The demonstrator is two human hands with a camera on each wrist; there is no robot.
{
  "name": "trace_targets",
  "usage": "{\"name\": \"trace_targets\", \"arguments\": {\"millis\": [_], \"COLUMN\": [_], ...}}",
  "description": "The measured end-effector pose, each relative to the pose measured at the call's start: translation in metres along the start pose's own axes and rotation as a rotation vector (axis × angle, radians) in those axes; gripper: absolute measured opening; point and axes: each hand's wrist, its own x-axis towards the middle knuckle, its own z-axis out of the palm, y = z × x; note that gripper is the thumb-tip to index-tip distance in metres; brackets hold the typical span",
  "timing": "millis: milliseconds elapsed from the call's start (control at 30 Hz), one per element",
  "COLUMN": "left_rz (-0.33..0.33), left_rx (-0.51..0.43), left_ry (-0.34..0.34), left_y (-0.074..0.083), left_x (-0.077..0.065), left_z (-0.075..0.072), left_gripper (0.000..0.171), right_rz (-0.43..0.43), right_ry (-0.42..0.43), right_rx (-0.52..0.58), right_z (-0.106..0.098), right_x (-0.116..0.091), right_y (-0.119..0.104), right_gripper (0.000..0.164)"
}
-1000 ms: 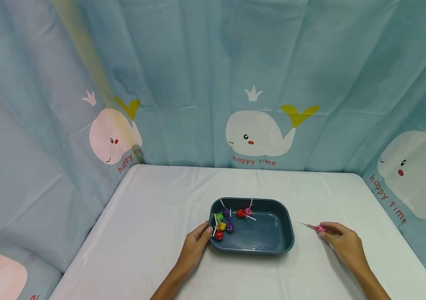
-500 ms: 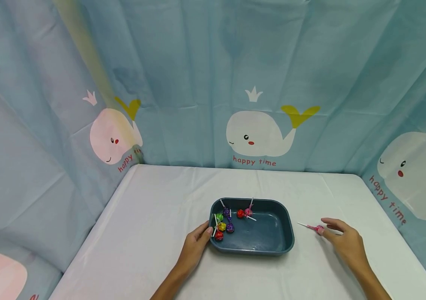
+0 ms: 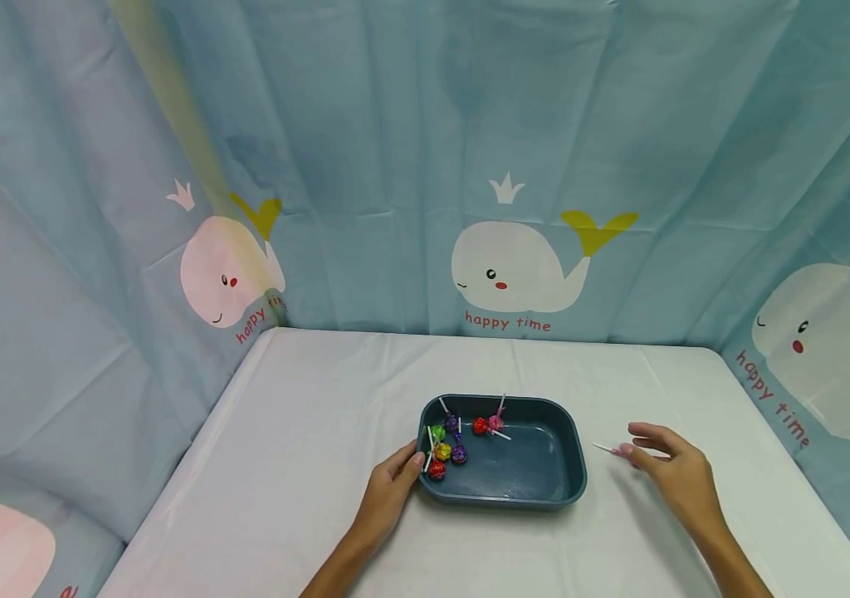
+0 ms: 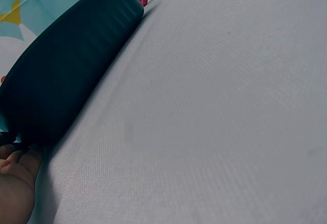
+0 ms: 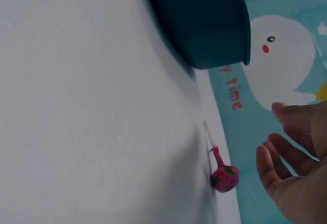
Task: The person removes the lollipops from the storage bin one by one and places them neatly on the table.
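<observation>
A dark blue-green tray (image 3: 537,469) sits on the white table, and my left hand (image 3: 388,492) grips its left side, thumb over the rim. In the tray lie several wrapped lollipops, among them a yellow one (image 3: 442,452), a green one (image 3: 437,433) and a purple one (image 3: 458,454) at the left. A red lollipop (image 3: 480,426) and a pink one (image 3: 496,422) are near the back wall. To the tray's right, another pink lollipop (image 5: 225,177) lies on the table. My right hand (image 3: 679,475) hovers above it with fingers parted and nothing held; in the head view it partly hides the candy.
The white tablecloth (image 3: 305,415) spreads around the tray on all sides. Behind it hangs a light blue curtain (image 3: 388,166) printed with whales, which also closes off the left and right sides.
My right hand has let go of the pink lollipop, its fingers spreading, and has risen and shifted a little left above it. The left hand and the tray have stayed in place.
</observation>
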Motion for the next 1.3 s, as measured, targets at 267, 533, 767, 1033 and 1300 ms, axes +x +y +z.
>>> {"name": "trace_targets", "arguments": {"millis": [267, 533, 767, 1033, 1300], "left_rz": [-0.008, -0.002, -0.035, -0.008, -0.027], "left_rx": [-0.009, -0.004, 0.0, 0.001, 0.017], "left_ry": [-0.01, -0.012, -0.007, 0.004, 0.006], "left_y": [-0.002, -0.001, 0.0, 0.0, 0.0], "left_x": [0.0, -0.001, -0.001, 0.0, -0.001], "left_z": [-0.001, -0.001, -0.001, 0.0, 0.0], "left_gripper": [0.054, 0.054, 0.055, 0.055, 0.056], "right_rz": [-0.029, -0.062, -0.082, -0.056, -0.072], "right_ry": [-0.006, -0.049, -0.084, -0.14, -0.162], "right_rx": [0.052, 0.107, 0.156, 0.228, 0.269], "right_z": [0.009, 0.02, 0.029, 0.039, 0.054], "right_x": [-0.003, -0.005, -0.006, -0.009, -0.011], "right_y": [-0.017, -0.03, -0.04, -0.055, -0.065], "right_gripper": [0.042, 0.043, 0.041, 0.044, 0.044]}}
